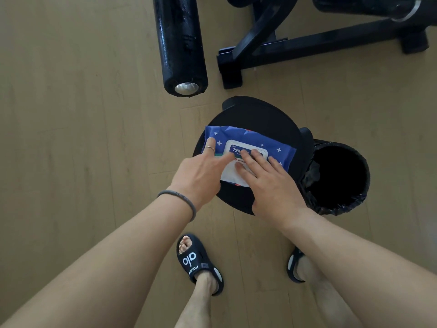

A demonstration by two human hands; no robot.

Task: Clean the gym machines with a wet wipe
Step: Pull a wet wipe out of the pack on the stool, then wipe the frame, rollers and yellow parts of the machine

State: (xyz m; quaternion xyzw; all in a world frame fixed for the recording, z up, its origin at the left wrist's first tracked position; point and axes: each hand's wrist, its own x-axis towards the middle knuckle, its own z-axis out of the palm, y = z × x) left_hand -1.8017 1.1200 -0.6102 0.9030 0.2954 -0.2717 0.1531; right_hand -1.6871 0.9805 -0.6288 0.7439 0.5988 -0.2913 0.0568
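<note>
A pale wood-look plank floor (82, 150) carries everything here. On it stands a round black stool (264, 114), and a blue and white soft pack of wet wipes (272, 144) lies flat on its seat. Just beside the stool on the right stands a round bin lined with a black plastic bag (340, 176), touching or nearly touching it. Farther off, a black steel machine base (307, 47) rests on the floor. A black foam-covered roller with a silver end cap (179, 43) shows to its left; whether it touches the floor cannot be told. Two feet in dark slide sandals (201, 263) stand near the stool.
</note>
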